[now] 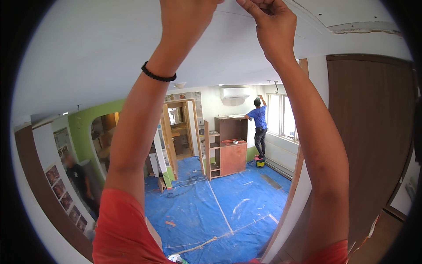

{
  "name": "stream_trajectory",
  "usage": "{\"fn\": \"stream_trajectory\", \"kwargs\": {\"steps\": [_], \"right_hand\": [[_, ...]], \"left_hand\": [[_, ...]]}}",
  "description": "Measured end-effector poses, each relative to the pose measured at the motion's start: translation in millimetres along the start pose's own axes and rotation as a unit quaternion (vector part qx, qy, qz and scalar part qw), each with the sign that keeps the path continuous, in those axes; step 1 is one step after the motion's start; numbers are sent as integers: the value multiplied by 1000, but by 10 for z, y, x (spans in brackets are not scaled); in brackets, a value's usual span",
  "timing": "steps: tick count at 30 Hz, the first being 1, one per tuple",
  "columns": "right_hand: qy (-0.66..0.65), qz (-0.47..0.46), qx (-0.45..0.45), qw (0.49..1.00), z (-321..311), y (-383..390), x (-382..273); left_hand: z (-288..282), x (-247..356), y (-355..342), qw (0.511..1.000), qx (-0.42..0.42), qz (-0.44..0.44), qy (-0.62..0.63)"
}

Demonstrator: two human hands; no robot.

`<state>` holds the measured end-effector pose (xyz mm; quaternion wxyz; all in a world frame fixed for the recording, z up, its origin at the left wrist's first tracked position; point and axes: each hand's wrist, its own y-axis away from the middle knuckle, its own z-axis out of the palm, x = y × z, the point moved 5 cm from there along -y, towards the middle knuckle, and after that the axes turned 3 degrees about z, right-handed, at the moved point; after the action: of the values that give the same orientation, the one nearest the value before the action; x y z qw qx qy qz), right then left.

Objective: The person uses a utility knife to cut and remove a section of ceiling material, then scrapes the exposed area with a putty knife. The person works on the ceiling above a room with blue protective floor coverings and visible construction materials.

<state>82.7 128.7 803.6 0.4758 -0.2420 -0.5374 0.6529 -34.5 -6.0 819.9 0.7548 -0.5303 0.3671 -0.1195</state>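
Both my arms reach up to the white ceiling (88, 66), with red sleeves at the elbows and a black braided band (158, 74) on the left wrist. My left hand (189, 17) is at the top edge, and its fingers are mostly cut off by the frame. Beside it, my right hand (278, 28) has its thumb and curled fingers drawn together; anything between them is too small or out of frame to make out. A thin dark line runs along the ceiling between the hands. Right of them, a ragged-edged cut panel (356, 20) shows in the ceiling.
Blue sheeting (198, 220) covers the floor. A person in a blue shirt (258, 119) stands on a bucket (260, 163) by the window, near a brown cabinet (233, 159). Another person (79, 178) is at left. A tall brown wardrobe (369, 132) stands close on my right.
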Motion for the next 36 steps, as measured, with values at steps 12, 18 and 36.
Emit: {"fn": "stream_trajectory", "kwargs": {"steps": [12, 18, 36], "right_hand": [[24, -84, -19, 996, -71, -29, 32], [19, -120, -8, 993, -49, -1, 72], [100, -19, 126, 987, 64, 56, -290]], "left_hand": [[183, -319, 91, 989, 17, 31, 146], [146, -217, 82, 986, -10, 154, 63], [-130, -367, 239, 955, 36, 43, 290]]}}
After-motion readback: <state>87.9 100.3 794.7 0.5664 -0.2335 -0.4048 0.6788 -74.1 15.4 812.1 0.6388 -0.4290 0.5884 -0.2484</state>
